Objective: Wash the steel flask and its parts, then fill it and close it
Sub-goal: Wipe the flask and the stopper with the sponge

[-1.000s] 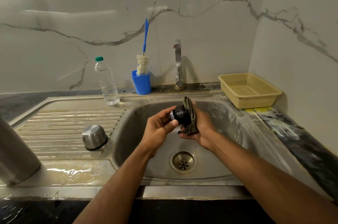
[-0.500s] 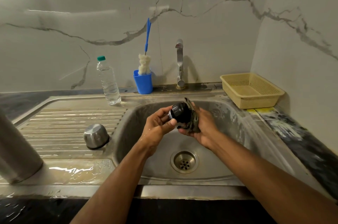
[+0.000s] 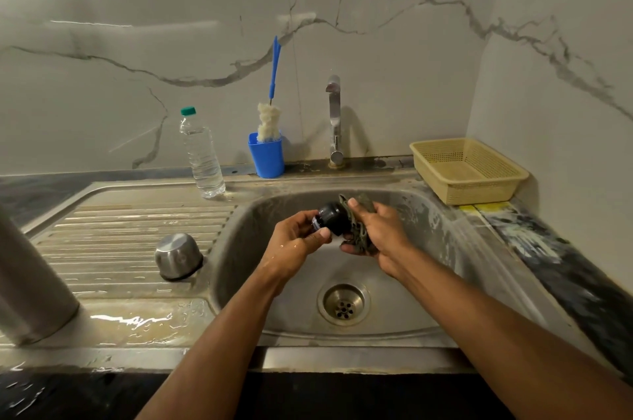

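- Against the picture half a second back, little differs: both hands are still over the sink bowl (image 3: 428, 214), still working the same black stopper with the same cloth, and the stopper has turned slightly, its rounded dark end now tipped more up and toward the right.
- The steel cup, the flask body, the bottle and the basket lie just where they lay before.
- The left hand (image 3: 298, 241) reaches in from the lower left, palm turned inward, its fingers and thumb curled round the narrow end of the black stopper (image 3: 331, 221), pinching it.
- The right hand (image 3: 376, 231) comes in from the lower right, fingers curled round a dark green cloth (image 3: 359, 238), which it presses against the stopper's rounded end; one fingertip shows on top of the cloth.
- Stopper and cloth are held in the air above the bowl, well above the drain (image 3: 343, 304).
- The steel flask body (image 3: 30, 286) stands on the wet draining board (image 3: 102, 234) at the far left edge of the view, only partly in frame.
- The steel cup (image 3: 178, 256) sits upside down on the draining board, just beside the bowl's left rim.
- Behind, along the wall: a clear plastic bottle (image 3: 202, 155) with a green cap, a blue holder (image 3: 267, 155) with a bottle brush (image 3: 270, 121) standing in it, the tap (image 3: 335, 118), and a yellow basket (image 3: 469, 169) at the right corner.
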